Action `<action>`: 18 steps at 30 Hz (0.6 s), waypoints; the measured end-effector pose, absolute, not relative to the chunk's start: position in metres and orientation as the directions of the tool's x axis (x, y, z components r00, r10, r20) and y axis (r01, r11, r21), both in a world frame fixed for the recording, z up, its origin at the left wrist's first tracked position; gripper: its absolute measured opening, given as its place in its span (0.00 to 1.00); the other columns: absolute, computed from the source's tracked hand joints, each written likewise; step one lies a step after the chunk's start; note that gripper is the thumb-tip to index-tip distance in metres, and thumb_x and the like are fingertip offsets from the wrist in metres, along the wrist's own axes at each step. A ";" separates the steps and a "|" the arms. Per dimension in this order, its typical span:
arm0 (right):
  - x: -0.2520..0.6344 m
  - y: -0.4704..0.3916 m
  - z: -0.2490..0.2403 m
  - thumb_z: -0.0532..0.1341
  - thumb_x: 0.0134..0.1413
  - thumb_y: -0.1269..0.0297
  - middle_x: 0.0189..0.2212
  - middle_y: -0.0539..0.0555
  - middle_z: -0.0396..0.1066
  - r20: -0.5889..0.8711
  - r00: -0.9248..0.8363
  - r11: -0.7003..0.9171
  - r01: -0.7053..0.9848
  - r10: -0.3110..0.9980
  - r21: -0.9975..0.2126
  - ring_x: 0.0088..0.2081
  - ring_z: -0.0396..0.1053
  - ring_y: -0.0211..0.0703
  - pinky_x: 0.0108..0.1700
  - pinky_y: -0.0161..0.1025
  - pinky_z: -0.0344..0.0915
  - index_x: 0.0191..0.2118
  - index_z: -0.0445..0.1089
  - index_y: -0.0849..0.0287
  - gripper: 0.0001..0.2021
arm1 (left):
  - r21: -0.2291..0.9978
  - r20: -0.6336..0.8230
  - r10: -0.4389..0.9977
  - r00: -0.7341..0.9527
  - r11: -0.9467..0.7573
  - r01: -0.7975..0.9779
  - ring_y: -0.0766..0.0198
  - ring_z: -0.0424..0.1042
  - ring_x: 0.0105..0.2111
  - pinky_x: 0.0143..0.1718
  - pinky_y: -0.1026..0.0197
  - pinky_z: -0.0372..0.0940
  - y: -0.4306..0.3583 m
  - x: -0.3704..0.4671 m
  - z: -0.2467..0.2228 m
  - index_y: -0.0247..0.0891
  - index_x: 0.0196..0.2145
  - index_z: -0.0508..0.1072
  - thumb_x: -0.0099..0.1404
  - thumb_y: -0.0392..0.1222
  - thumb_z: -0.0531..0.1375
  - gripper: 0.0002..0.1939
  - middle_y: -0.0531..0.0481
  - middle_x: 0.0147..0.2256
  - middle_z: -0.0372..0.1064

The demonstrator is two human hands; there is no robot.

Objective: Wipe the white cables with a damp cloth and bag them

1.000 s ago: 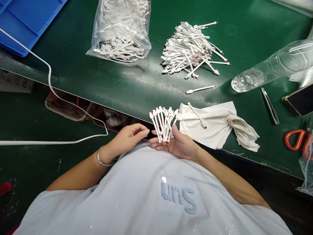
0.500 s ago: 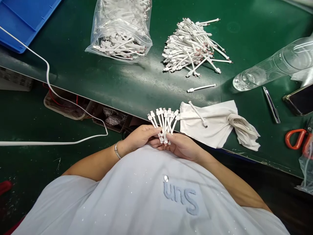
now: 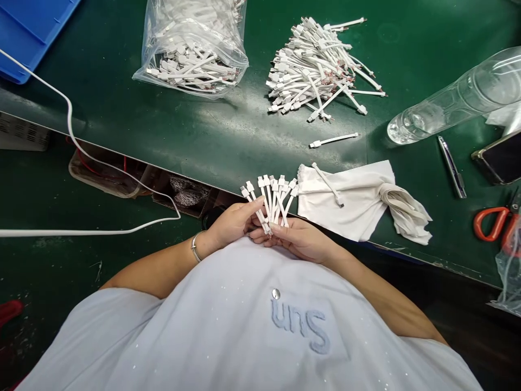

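Note:
Between my hands, close to my body, is a fanned bunch of short white USB cables [image 3: 273,198], connectors pointing away from me. My left hand [image 3: 235,220] is closed around the bunch from the left, its thumb lying on the outer cables. At the lower ends, the thumb of my right hand [image 3: 303,237] presses on the cables while its fingers curl beneath. Just right of the bunch, a single cable [image 3: 329,185] lies on a folded white cloth [image 3: 345,222]. Another loose cable [image 3: 334,140] rests on the green table [image 3: 228,146] beyond it.
A heap of white cables [image 3: 313,70] lies at the far middle, left of it a clear plastic bag [image 3: 195,54] full of them. To the right are a clear bottle [image 3: 451,103], a cutter knife [image 3: 451,167], a phone [image 3: 502,163] and orange-handled scissors [image 3: 490,224]. A blue tray [image 3: 32,32] sits top left.
My left thumb has lifted and shifted slightly along the bunch. The right thumb has moved left across the cables' lower ends. The whole view has shifted a little.

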State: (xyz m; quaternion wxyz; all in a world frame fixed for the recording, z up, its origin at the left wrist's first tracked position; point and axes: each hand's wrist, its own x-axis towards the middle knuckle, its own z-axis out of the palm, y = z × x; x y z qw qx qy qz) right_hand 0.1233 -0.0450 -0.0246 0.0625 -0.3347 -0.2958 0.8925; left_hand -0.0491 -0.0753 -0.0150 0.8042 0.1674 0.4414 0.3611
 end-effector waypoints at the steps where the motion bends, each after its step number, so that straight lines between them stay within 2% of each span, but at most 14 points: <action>1: 0.124 -0.045 -0.025 0.65 0.49 0.50 0.43 0.59 0.75 -0.562 -0.766 -0.808 0.097 0.313 -0.582 0.43 0.71 0.41 0.48 0.38 0.65 0.40 0.77 0.61 0.19 | 0.583 -0.580 0.731 0.360 0.681 -0.443 0.67 0.63 0.20 0.27 0.63 0.61 -0.075 -0.050 -0.015 0.30 0.28 0.75 0.61 0.61 0.56 0.27 0.49 0.18 0.66; 7: 0.133 -0.042 -0.022 0.62 0.52 0.47 0.45 0.58 0.74 -0.568 -0.740 -0.673 0.217 0.359 -0.707 0.47 0.69 0.45 0.51 0.42 0.62 0.44 0.75 0.60 0.22 | 0.530 -0.557 0.725 0.406 0.686 -0.499 0.64 0.69 0.27 0.36 0.61 0.64 -0.075 -0.051 -0.012 0.31 0.33 0.77 0.62 0.62 0.53 0.28 0.44 0.27 0.73; 10: 0.139 -0.038 -0.017 0.57 0.56 0.45 0.45 0.56 0.73 -0.489 -0.786 -0.463 0.296 0.379 -0.835 0.51 0.66 0.49 0.56 0.45 0.57 0.47 0.74 0.59 0.24 | 0.509 -0.558 0.711 0.429 0.701 -0.500 0.64 0.70 0.30 0.39 0.61 0.64 -0.075 -0.050 -0.012 0.31 0.32 0.77 0.60 0.59 0.58 0.25 0.45 0.29 0.74; 12: 0.140 -0.035 -0.013 0.55 0.57 0.44 0.45 0.55 0.73 -0.435 -0.819 -0.293 0.340 0.375 -0.894 0.51 0.66 0.51 0.56 0.45 0.57 0.47 0.74 0.59 0.24 | 0.500 -0.590 0.661 0.464 0.750 -0.433 0.64 0.70 0.30 0.38 0.62 0.63 -0.074 -0.048 -0.013 0.30 0.31 0.77 0.56 0.56 0.64 0.22 0.46 0.28 0.74; 15: 0.140 -0.033 -0.009 0.54 0.57 0.44 0.46 0.54 0.73 -0.411 -0.821 -0.101 0.406 0.395 -0.908 0.48 0.68 0.52 0.52 0.45 0.60 0.48 0.74 0.57 0.24 | 0.485 -0.652 0.577 0.492 0.816 -0.315 0.65 0.70 0.29 0.36 0.63 0.62 -0.071 -0.047 -0.013 0.29 0.32 0.77 0.49 0.49 0.70 0.19 0.47 0.28 0.74; 18: 0.143 -0.033 0.002 0.55 0.57 0.45 0.44 0.55 0.74 -0.446 -0.786 0.070 0.521 0.428 -0.850 0.44 0.69 0.51 0.46 0.42 0.62 0.47 0.74 0.56 0.23 | 0.460 -0.651 0.572 0.499 0.821 -0.339 0.65 0.72 0.31 0.38 0.63 0.63 -0.069 -0.046 -0.011 0.31 0.38 0.77 0.47 0.45 0.72 0.22 0.48 0.30 0.75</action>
